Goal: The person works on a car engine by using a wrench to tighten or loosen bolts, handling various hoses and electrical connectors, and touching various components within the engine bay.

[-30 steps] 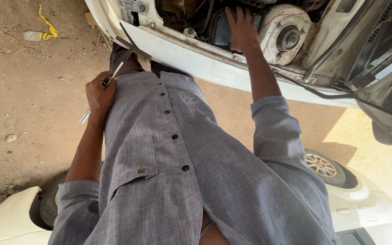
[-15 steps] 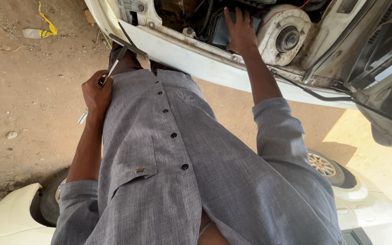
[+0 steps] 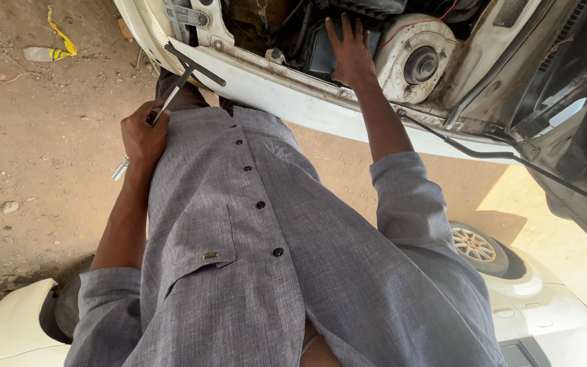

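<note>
Dirt yard, open engine bay (image 3: 293,41), left hand (image 3: 143,136) gripping T-wrench (image 3: 171,88), right hand (image 3: 351,51) spread flat inside

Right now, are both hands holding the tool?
No. Only the left hand grips the metal tool; the right hand rests flat inside the engine bay.

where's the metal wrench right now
In the head view the metal wrench is at upper left, gripped in the left hand, its dark cross end against the white front edge of the car, over the dirt ground.
</note>
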